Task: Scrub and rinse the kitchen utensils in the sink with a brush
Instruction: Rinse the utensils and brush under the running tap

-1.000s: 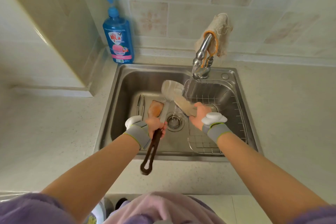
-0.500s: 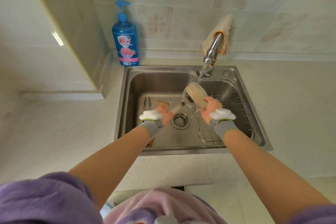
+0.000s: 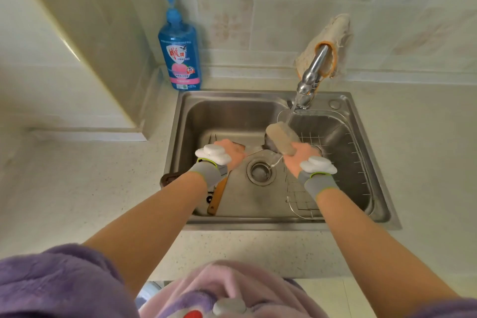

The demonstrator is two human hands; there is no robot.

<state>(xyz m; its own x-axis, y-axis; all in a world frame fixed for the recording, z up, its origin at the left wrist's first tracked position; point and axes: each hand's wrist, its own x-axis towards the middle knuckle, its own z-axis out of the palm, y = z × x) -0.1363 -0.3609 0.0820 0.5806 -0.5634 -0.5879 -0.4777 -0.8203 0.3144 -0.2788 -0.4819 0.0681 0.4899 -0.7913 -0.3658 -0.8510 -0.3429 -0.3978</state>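
- Left hand (image 3: 229, 153) reaches into the sink (image 3: 180, 137), fingers curled round a dark-handled spatula (image 3: 169, 178). The handle's end pokes out behind the wrist, over the sink's left rim.
- Beyond this hand, on the counter by the wall, stands a blue dish-soap bottle (image 3: 179, 51).
- Under the wrist a wooden spatula (image 3: 218, 197) lies on the sink floor; tongs (image 3: 213, 137) lie just past the knuckles.
- Between both hands sits the drain (image 3: 259, 171).
- Right hand (image 3: 299, 160) grips a beige brush (image 3: 281, 138), pressed onto the spatula's blade under the water stream.
- Above it, a cloth (image 3: 335, 33) hangs on the faucet (image 3: 312, 72); a wire rack (image 3: 335, 142) lies beneath the right wrist.
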